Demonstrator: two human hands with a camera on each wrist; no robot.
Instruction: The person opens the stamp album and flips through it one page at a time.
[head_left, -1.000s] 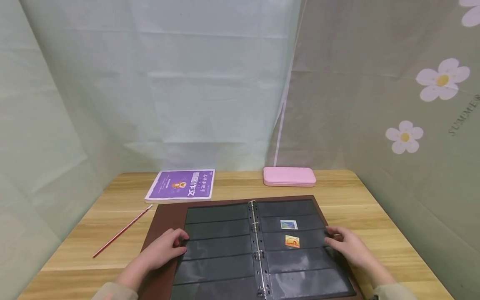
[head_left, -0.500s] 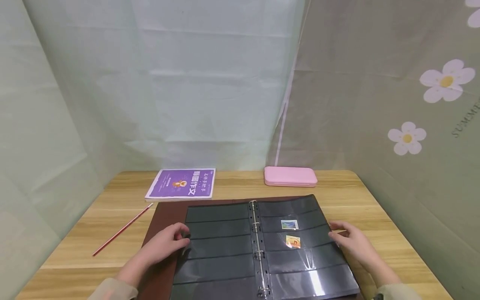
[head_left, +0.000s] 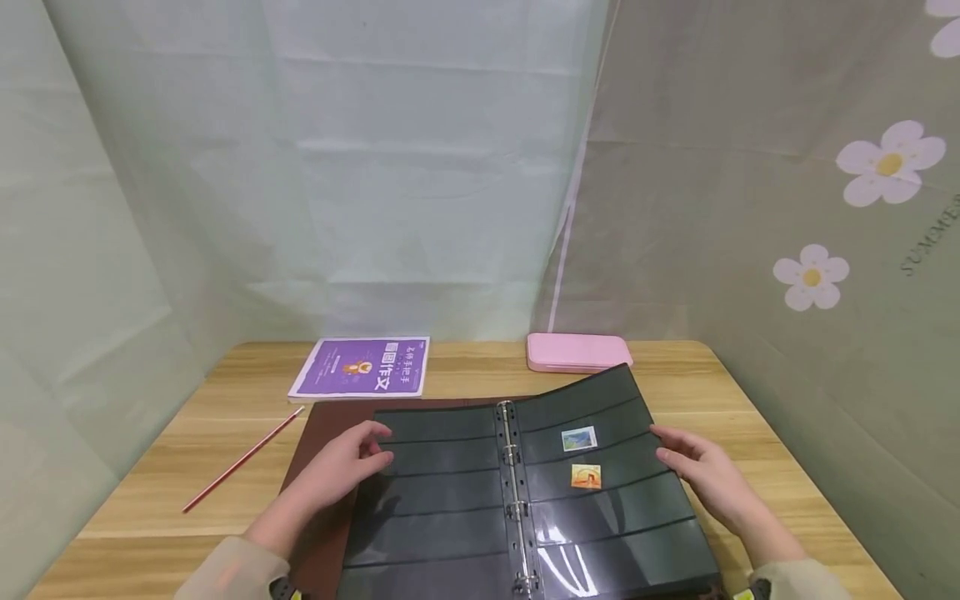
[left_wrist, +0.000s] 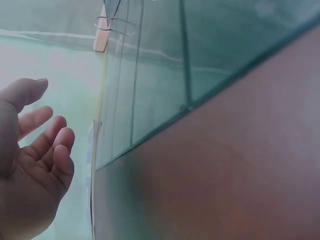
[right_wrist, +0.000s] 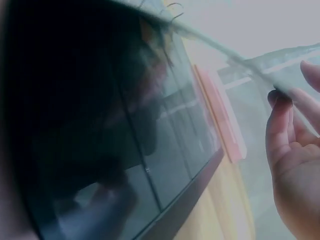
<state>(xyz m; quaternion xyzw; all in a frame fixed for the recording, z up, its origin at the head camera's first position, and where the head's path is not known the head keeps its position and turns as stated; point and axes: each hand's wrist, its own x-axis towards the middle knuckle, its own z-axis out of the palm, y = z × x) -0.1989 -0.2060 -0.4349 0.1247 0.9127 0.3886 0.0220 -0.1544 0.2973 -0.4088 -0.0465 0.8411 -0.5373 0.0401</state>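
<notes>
1. Head view: my right hand (head_left: pixel 708 475) pinches the outer edge of the right page (head_left: pixel 637 504) between thumb and fingers. Compared with half a second ago, that page stands higher on its outer side, and its top corner now reaches up close to the pencil case (head_left: pixel 579 353).
2. My left hand (head_left: pixel 341 462) has moved a little farther in and up, so its fingertips now lie over the outer edge of the left page (head_left: pixel 442 492). The fingers are loosely bent with a gap to the thumb, and hold nothing.
3. The album (head_left: pixel 326 421) lies open in front of me on the table (head_left: pixel 142 500), its pages held by metal rings (head_left: pixel 513 483). Each page is dark and divided into rows of pockets.
4. The blue stamp (head_left: pixel 578 439) sits in the second row of the right page, the orange stamp (head_left: pixel 586 476) in the row just below. Both tilt along with the page; glare has spread lower down on it.
5. The pencil case is closed. The book (head_left: pixel 360 367) and the pencil (head_left: pixel 243 460) lie where they did.
6. Left wrist view: my left hand shows relaxed and apart from the ruled page beside it; the large brownish area is too blurred to make out.
7. Right wrist view: my fingertips grip the raised page edge, with reflections across the dark pockets and the pencil case beyond.
</notes>
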